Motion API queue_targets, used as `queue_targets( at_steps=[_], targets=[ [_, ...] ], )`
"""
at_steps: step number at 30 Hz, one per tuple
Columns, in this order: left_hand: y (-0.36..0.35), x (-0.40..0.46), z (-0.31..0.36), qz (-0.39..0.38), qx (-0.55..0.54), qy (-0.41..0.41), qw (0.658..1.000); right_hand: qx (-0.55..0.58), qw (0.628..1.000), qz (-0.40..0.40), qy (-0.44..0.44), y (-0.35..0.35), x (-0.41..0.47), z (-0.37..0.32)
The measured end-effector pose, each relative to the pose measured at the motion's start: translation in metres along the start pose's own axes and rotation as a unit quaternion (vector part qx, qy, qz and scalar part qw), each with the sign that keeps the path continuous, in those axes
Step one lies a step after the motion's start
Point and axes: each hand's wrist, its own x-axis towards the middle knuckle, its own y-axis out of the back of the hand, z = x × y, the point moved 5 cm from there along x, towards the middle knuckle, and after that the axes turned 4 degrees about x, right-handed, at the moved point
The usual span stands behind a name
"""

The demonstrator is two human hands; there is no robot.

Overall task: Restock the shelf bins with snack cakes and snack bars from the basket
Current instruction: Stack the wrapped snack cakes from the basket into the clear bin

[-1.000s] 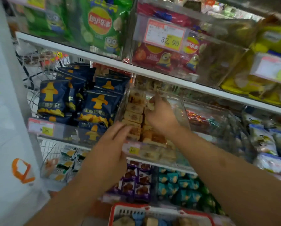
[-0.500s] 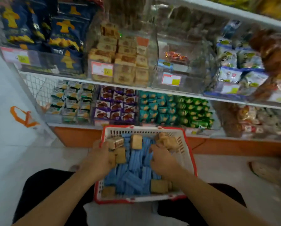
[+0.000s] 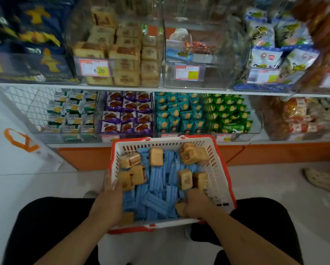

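A white basket (image 3: 215, 169) with a red rim sits on the floor in front of my knees. It holds several tan wrapped snack cakes (image 3: 156, 156) on a layer of blue snack bars (image 3: 156, 199). My left hand (image 3: 108, 204) lies over the basket's left rim, fingers curled against a snack cake (image 3: 126, 181) by the wall. My right hand (image 3: 197, 204) is in the near right corner, curled around another cake (image 3: 180, 208). On the shelf above, a clear bin (image 3: 114, 60) is stacked with the same cakes; the clear bin (image 3: 204, 77) to its right is nearly bare.
The lower shelf (image 3: 160, 142) just behind the basket carries bins of green, purple, teal and bright green packets. Blue bags fill the upper left, and white and blue bags the upper right. A white panel (image 3: 11, 142) stands at the left. A sandal (image 3: 321, 178) lies on the floor right.
A second ago both hands were up at the cake bin on the shelf. They have come down into the basket, and the right hand has moved to the near right corner onto a cake.
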Motion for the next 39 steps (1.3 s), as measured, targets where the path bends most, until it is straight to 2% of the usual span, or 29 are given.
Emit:
queue_targets(
  at_steps=[1, 2, 6, 8, 9, 11, 12, 15, 17, 19, 22, 25, 29, 32, 36, 39],
  targets=[
    [-0.003, 0.001, -0.004, 0.006, -0.023, 0.014, 1.000, 0.015, 1.000, 0.012, -0.006, 0.014, -0.023, -0.021],
    [-0.003, 0.002, -0.004, 0.008, -0.045, -0.007, 0.999, 0.050, 0.998, 0.028, 0.012, 0.033, -0.048, -0.044],
    [0.038, 0.001, 0.013, 0.028, -0.075, 0.002, 0.997, 0.127, 0.975, 0.137, 0.117, 0.090, -0.097, -0.092],
    [0.074, -0.006, 0.038, -0.004, -0.200, 0.010, 0.980, 0.153, 0.958, 0.177, 0.168, 0.112, -0.118, -0.115],
    [0.094, -0.015, 0.055, -0.037, -0.303, 0.013, 0.952, 0.155, 0.944, 0.207, 0.206, 0.124, -0.129, -0.128],
    [0.126, -0.035, 0.085, -0.098, -0.515, 0.008, 0.851, 0.147, 0.914, 0.254, 0.281, 0.148, -0.163, -0.157],
    [0.142, -0.043, 0.096, -0.100, -0.565, -0.013, 0.819, 0.137, 0.900, 0.268, 0.315, 0.157, -0.179, -0.169],
    [0.182, -0.065, 0.112, -0.055, -0.636, -0.078, 0.765, 0.140, 0.867, 0.267, 0.397, 0.177, -0.220, -0.194],
    [0.201, -0.075, 0.114, -0.031, -0.665, -0.107, 0.739, 0.177, 0.852, 0.267, 0.414, 0.188, -0.240, -0.197],
    [0.216, -0.085, 0.115, -0.006, -0.668, -0.131, 0.732, 0.220, 0.846, 0.264, 0.408, 0.197, -0.252, -0.195],
    [0.232, -0.096, 0.118, 0.035, -0.658, -0.161, 0.735, 0.216, 0.837, 0.292, 0.410, 0.206, -0.267, -0.195],
    [0.236, -0.102, 0.122, 0.032, -0.674, -0.164, 0.720, 0.223, 0.822, 0.316, 0.417, 0.209, -0.278, -0.196],
    [0.235, -0.104, 0.123, 0.023, -0.719, -0.163, 0.676, 0.238, 0.811, 0.324, 0.426, 0.208, -0.282, -0.197],
    [0.236, -0.105, 0.123, 0.028, -0.731, -0.154, 0.664, 0.197, 0.801, 0.363, 0.434, 0.210, -0.287, -0.201],
    [0.239, -0.096, 0.117, 0.046, -0.743, -0.137, 0.653, 0.079, 0.806, 0.430, 0.399, 0.216, -0.287, -0.211],
    [0.250, -0.083, 0.111, 0.047, -0.753, -0.122, 0.644, 0.056, 0.822, 0.411, 0.389, 0.229, -0.276, -0.229]
  ],
)
